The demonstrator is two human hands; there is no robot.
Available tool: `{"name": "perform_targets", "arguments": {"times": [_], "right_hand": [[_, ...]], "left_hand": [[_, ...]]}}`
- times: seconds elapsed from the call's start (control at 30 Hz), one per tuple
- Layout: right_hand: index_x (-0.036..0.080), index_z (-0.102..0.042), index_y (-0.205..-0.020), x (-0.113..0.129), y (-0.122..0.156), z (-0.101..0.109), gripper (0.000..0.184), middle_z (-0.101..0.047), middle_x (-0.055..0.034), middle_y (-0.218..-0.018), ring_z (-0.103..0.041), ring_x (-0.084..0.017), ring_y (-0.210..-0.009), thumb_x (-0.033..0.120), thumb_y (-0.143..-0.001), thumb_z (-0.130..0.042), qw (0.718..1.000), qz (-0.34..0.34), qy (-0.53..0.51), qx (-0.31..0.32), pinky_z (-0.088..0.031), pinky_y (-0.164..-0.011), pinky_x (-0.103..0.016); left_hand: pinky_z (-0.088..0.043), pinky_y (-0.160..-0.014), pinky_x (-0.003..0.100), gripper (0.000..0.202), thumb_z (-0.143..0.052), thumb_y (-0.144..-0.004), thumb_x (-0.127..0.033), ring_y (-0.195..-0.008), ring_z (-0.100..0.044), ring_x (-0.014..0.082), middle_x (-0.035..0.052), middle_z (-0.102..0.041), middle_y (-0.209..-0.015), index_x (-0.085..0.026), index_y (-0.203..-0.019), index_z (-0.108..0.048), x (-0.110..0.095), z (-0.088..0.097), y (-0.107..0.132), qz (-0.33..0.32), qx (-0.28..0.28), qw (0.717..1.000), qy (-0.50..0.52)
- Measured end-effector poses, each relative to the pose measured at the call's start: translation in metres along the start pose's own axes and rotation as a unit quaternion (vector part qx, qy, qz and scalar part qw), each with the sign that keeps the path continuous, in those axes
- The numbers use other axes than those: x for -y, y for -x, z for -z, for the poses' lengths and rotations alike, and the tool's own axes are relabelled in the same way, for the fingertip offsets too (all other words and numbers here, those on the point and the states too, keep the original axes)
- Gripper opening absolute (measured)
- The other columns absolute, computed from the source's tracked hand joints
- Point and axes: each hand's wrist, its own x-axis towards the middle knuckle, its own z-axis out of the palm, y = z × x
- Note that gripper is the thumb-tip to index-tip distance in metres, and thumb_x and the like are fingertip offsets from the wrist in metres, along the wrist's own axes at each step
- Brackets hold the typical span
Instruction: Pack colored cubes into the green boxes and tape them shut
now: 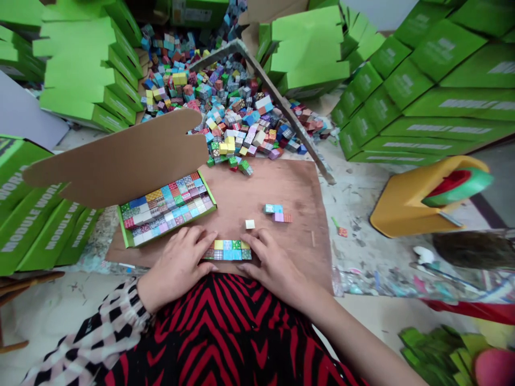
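Observation:
A short row of small patterned cubes point(227, 250) lies at the near edge of a brown board point(281, 193). My left hand point(179, 264) presses against its left end and my right hand point(271, 262) against its right end, fingers curled around the row. Left of the hands, an open green box point(167, 208) is filled with rows of coloured cubes; its brown cardboard lid point(120, 158) stands up behind it. A single white cube point(250, 224) and a small cluster of three cubes point(277, 213) lie loose on the board.
A big heap of coloured cubes point(225, 102) spreads behind the board. Stacks of green boxes stand at the left point(80, 80), back point(309, 53) and right point(422, 91). A yellow tape dispenser point(426, 195) lies at the right.

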Motion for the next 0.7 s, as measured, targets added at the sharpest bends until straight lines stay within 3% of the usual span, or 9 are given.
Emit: {"name": "perform_targets", "arguments": {"times": [0.2,0.3,0.43,0.57,0.7], "right_hand": [[0.020,-0.053,-0.116,-0.003,-0.003,-0.007,0.027,-0.047,-0.0099,-0.113,-0.056,-0.022,-0.100,0.022,-0.089,-0.053,0.999,0.023,0.048,-0.010,-0.052,-0.088,-0.043],[0.021,-0.051,-0.120,-0.001,-0.004,-0.008,0.031,-0.047,-0.0106,-0.115,-0.057,-0.023,-0.100,0.025,-0.089,-0.053,0.997,0.025,0.072,-0.010,-0.053,-0.085,-0.044],[0.020,-0.050,-0.124,-0.002,-0.005,-0.016,0.035,-0.049,-0.0117,-0.114,-0.060,-0.024,-0.098,0.026,-0.090,-0.052,0.995,0.049,0.087,-0.025,-0.055,-0.083,-0.043],[0.020,-0.054,-0.117,0.004,-0.011,-0.016,0.026,-0.054,-0.0107,-0.108,-0.062,-0.022,-0.093,0.026,-0.094,-0.043,0.988,0.107,0.105,-0.048,-0.056,-0.078,-0.038],[0.020,-0.054,-0.117,0.031,-0.032,0.002,0.027,-0.055,-0.0106,-0.107,-0.062,-0.021,-0.089,0.028,-0.096,-0.040,0.976,0.150,0.152,-0.049,-0.055,-0.075,-0.036]], "left_hand": [[-0.046,-0.099,0.044,0.046,-0.053,-0.088,-0.022,-0.114,-0.051,0.0246,0.0095,-0.050,-0.124,-0.021,-0.133,-0.047,0.016,-0.006,0.015,0.036,-0.011,0.994,0.106],[-0.045,-0.101,0.043,0.047,-0.051,-0.087,-0.018,-0.116,-0.051,0.0235,0.0089,-0.048,-0.125,-0.022,-0.133,-0.046,0.020,-0.012,0.017,0.036,-0.027,0.986,0.158],[-0.047,-0.098,0.043,0.046,-0.058,-0.086,-0.024,-0.111,-0.052,0.0237,0.0091,-0.048,-0.121,-0.022,-0.131,-0.048,0.014,-0.015,0.012,0.016,-0.042,0.983,0.177],[-0.052,-0.087,0.039,0.031,-0.053,-0.087,-0.019,-0.093,-0.056,0.0206,0.0077,-0.052,-0.103,-0.015,-0.118,-0.056,0.008,-0.007,0.010,0.004,-0.031,0.986,0.164],[-0.050,-0.089,0.039,0.034,-0.049,-0.089,-0.018,-0.097,-0.055,0.0210,0.0097,-0.052,-0.108,-0.014,-0.123,-0.051,0.015,0.014,0.020,-0.004,-0.104,0.985,0.137]]}}
